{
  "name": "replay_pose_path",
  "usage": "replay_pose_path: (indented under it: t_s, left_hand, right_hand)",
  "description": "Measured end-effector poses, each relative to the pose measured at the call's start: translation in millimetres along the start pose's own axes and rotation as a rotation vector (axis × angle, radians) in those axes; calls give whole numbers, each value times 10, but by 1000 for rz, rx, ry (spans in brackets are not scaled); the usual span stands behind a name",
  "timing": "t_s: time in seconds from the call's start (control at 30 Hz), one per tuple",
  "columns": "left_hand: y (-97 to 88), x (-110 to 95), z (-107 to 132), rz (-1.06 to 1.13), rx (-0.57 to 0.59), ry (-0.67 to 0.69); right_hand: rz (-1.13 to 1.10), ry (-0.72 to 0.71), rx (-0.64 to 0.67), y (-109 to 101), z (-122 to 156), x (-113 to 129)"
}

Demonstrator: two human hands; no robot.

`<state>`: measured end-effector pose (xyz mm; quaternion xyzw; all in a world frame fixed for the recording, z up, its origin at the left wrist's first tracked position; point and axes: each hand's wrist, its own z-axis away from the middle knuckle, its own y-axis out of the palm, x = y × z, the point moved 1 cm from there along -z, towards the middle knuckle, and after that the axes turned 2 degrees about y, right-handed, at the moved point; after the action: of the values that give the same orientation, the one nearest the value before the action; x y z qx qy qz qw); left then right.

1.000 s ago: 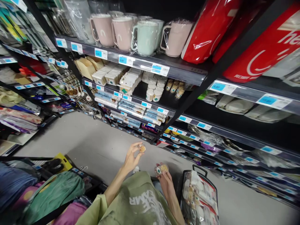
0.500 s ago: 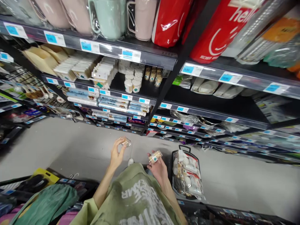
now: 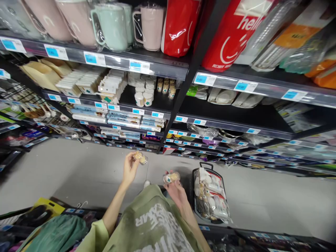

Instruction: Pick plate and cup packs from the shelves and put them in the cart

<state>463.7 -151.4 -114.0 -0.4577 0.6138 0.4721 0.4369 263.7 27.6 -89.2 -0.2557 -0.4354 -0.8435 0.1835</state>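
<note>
Pinched in the fingers of my left hand [image 3: 129,169] is a small clear toothpick jar [image 3: 142,159] with pale tan contents, tilted over the floor. My right hand [image 3: 177,193], palm up, has its fingers round a second toothpick jar [image 3: 172,177], lying on its side with a green mark on its label. The two jars are apart, in front of my body. Similar small jars [image 3: 165,85] stand on the shelf ahead, beside white tubs [image 3: 144,96].
A black shopping basket [image 3: 193,196] filled with packaged goods sits on the floor to my right. Tall shelving [image 3: 157,105] runs across the front, with wrapped mugs [image 3: 111,26] and red bags [image 3: 181,28] up top. Behind me, another rack holds a green cloth item [image 3: 56,234].
The jar in my left hand has turned so its tan contents show more. My right-hand jar has rolled and tilted nearer to level. The view has shifted slightly.
</note>
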Motion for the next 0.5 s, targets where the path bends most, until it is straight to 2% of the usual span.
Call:
replay_pose_path:
  t_s: [0.13, 0.3, 0.5]
  left_hand:
    - [58, -71, -283, -25, 88, 71]
    - [256, -197, -713, -167, 149, 229]
    - [604, -717, -1476, -363, 178, 550]
  right_hand:
    - [90, -145, -65, -18, -7, 18]
    - [124, -193, -77, -134, 16, 112]
    - [162, -171, -166, -479, -14, 170]
